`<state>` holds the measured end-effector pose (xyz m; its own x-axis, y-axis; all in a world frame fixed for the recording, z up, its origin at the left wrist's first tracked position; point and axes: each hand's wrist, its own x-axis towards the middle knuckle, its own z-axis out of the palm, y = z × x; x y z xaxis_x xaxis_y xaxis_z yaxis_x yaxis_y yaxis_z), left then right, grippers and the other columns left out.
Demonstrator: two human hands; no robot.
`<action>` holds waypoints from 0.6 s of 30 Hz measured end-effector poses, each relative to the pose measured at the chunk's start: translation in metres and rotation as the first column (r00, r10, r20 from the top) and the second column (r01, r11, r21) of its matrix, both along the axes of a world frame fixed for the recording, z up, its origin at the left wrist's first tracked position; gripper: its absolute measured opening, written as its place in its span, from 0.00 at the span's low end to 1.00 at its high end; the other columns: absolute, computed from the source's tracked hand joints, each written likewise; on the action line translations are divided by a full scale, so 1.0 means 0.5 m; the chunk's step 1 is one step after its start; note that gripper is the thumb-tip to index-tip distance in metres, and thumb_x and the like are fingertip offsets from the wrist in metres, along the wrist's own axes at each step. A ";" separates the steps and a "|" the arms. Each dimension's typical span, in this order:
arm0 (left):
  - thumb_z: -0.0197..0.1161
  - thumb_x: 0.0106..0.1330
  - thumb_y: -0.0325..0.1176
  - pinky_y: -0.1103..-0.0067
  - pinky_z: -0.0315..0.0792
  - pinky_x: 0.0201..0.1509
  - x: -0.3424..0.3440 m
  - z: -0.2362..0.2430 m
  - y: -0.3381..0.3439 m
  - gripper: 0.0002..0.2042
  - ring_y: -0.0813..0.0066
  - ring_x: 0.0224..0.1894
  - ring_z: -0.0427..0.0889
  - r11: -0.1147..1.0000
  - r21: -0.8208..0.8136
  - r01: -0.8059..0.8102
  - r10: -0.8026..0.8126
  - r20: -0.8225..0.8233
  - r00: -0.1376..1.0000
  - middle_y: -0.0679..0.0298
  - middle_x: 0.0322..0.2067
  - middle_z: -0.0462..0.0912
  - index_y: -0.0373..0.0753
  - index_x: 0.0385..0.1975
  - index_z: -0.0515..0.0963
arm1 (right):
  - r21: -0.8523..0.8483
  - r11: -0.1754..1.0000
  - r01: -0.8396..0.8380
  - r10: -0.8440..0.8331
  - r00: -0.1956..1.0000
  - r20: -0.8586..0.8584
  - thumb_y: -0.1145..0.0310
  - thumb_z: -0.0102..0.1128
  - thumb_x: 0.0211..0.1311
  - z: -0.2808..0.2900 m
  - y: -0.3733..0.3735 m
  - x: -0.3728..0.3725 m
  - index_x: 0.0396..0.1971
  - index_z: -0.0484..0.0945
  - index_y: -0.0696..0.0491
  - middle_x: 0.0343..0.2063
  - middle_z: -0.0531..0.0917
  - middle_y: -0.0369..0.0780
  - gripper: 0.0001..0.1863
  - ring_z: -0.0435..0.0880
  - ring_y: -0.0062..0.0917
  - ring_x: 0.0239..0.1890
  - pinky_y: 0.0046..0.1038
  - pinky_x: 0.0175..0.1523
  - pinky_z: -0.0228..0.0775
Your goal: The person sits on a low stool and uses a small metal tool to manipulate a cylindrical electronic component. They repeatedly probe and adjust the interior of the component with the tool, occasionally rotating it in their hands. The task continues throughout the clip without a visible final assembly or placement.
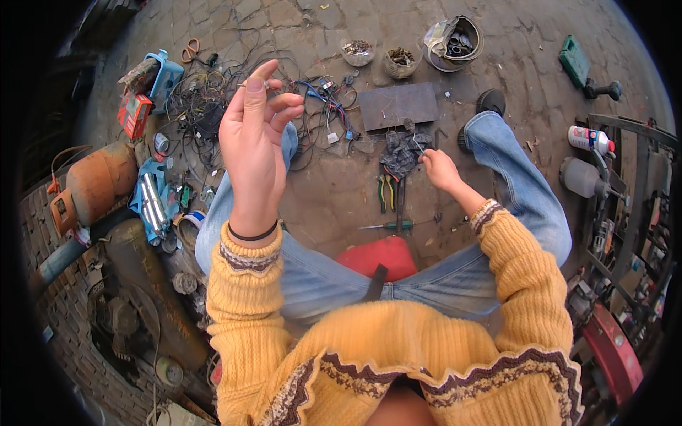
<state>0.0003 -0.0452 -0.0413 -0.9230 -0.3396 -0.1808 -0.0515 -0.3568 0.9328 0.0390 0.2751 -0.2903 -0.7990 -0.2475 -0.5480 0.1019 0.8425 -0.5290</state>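
My left hand (254,135) is raised over the wires, thumb and fingers drawn together at something small and thin that I cannot make out. Lower and to the right, my right hand (442,170) is closed round a slim metal tool (418,145), whose kind I cannot tell. The tool's far end reaches over a crumpled dark grey rag (402,156) on the ground. Just below the rag lie pliers (386,193) with green and yellow handles, beside a dark bar (400,199). A green-handled screwdriver (391,226) lies across below them.
Beyond the rag is a flat dark metal plate (398,106). Two bowls of small metal parts (357,51) and a bucket (444,60) stand farther off. Tangled wires (202,99) and an orange gas cylinder (103,177) are left; a spray can (590,139) and metal rack (632,213) right.
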 end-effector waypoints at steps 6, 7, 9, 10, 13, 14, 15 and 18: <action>0.59 0.75 0.38 0.83 0.79 0.38 0.002 -0.014 -0.002 0.18 0.77 0.35 0.84 0.997 0.049 0.062 -0.062 -0.017 0.998 0.64 0.38 0.78 0.29 0.55 0.75 | 0.339 0.866 0.368 -0.295 0.923 -0.248 0.65 0.58 0.64 -0.146 0.000 0.133 0.45 0.78 0.53 0.43 0.80 0.49 0.12 0.80 0.47 0.47 0.45 0.54 0.72; 0.60 0.74 0.38 0.83 0.78 0.38 0.002 -0.016 -0.003 0.17 0.77 0.34 0.84 0.997 0.044 0.057 -0.057 -0.002 0.998 0.64 0.37 0.79 0.30 0.53 0.76 | 0.338 0.847 0.410 -0.348 0.909 -0.230 0.65 0.59 0.63 -0.151 -0.009 0.151 0.45 0.77 0.53 0.43 0.80 0.48 0.13 0.80 0.47 0.47 0.45 0.53 0.73; 0.61 0.73 0.37 0.83 0.78 0.36 0.003 -0.017 -0.003 0.15 0.77 0.33 0.84 0.998 0.047 0.047 -0.048 0.020 0.999 0.64 0.36 0.80 0.31 0.49 0.77 | 0.266 0.840 0.473 -0.452 0.881 -0.141 0.65 0.61 0.61 -0.153 -0.038 0.189 0.41 0.76 0.53 0.43 0.80 0.49 0.11 0.80 0.47 0.47 0.45 0.51 0.73; 0.62 0.73 0.37 0.83 0.78 0.36 0.003 -0.016 -0.003 0.14 0.77 0.32 0.84 0.998 0.055 0.038 -0.040 0.033 0.999 0.63 0.36 0.80 0.32 0.48 0.77 | 0.221 0.866 0.448 -0.441 0.894 -0.083 0.65 0.62 0.61 -0.153 -0.058 0.206 0.39 0.76 0.53 0.39 0.83 0.50 0.10 0.82 0.47 0.45 0.45 0.49 0.74; 0.63 0.72 0.37 0.83 0.78 0.35 0.005 -0.014 -0.002 0.12 0.77 0.32 0.84 0.995 0.093 0.026 -0.032 0.057 0.998 0.62 0.37 0.82 0.34 0.45 0.76 | 0.216 0.908 0.360 -0.402 0.894 0.197 0.60 0.65 0.59 -0.165 -0.132 0.243 0.33 0.82 0.50 0.34 0.86 0.47 0.10 0.85 0.43 0.43 0.43 0.48 0.76; 0.63 0.72 0.37 0.82 0.78 0.36 0.006 -0.014 0.000 0.12 0.76 0.32 0.85 0.994 0.101 0.033 -0.040 0.062 0.997 0.61 0.37 0.82 0.34 0.44 0.76 | 0.189 0.920 0.343 -0.381 0.895 0.230 0.59 0.66 0.58 -0.168 -0.152 0.261 0.32 0.83 0.50 0.35 0.87 0.47 0.11 0.85 0.43 0.43 0.43 0.49 0.77; 0.63 0.72 0.37 0.82 0.78 0.36 0.006 -0.013 0.002 0.12 0.76 0.32 0.85 0.993 0.114 0.043 -0.050 0.063 0.997 0.61 0.37 0.82 0.35 0.44 0.75 | 0.200 0.936 0.291 -0.337 0.906 0.258 0.59 0.66 0.58 -0.173 -0.170 0.278 0.33 0.82 0.50 0.36 0.87 0.47 0.11 0.85 0.43 0.44 0.42 0.49 0.77; 0.62 0.73 0.37 0.82 0.79 0.36 0.004 -0.012 0.006 0.12 0.76 0.33 0.85 0.993 0.110 0.047 -0.055 0.075 0.996 0.60 0.38 0.83 0.34 0.45 0.75 | 0.215 0.960 0.177 -0.235 0.929 0.286 0.59 0.67 0.57 -0.195 -0.194 0.311 0.36 0.81 0.50 0.37 0.87 0.46 0.12 0.85 0.44 0.45 0.43 0.49 0.77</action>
<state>0.0025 -0.0423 -0.0474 -0.9203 -0.2673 -0.2857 -0.1429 -0.4502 0.8814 0.1946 0.1781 -0.3877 -0.6078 0.0319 -0.7935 0.4159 0.8640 -0.2839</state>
